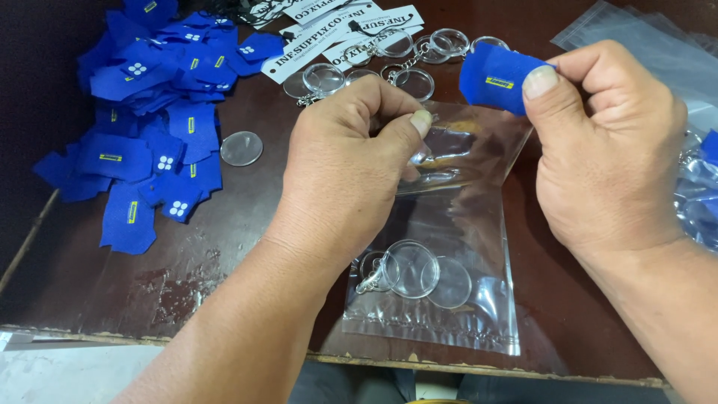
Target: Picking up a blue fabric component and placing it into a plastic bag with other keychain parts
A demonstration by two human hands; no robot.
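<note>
- Table (224, 247): dark brown top, worn and scratched near its front edge; carries everything listed below.
- Heap of blue felt pieces (153, 112): spread over the far left of the table, many bearing a small yellow tag or white dots (overlapping, so no count is possible).
- Stack of clear plastic bags (658, 52): far right corner, lying flat.
- Clear zip bag (456, 232): centre of the table between the two forearms, its upper end lifted at the left hand; it holds a clear round keychain (407, 269) low in the bag.
- Left hand (351, 161): fingers curled shut, thumb and fingers pinching the bag's mouth (a small clear part seems caught in the pinch too, though what it is cannot be told).
- Right hand (606, 150): closed, thumb and forefinger clamped on one blue felt piece (493, 75), held in the air just above and to the right of the bag's opening.
- White printed cards (336, 34): far centre edge, fanned.
- Loose clear keychains (389, 63): cluster just in front of the cards.
- Single clear disc (241, 148): alone beside the felt heap.
</note>
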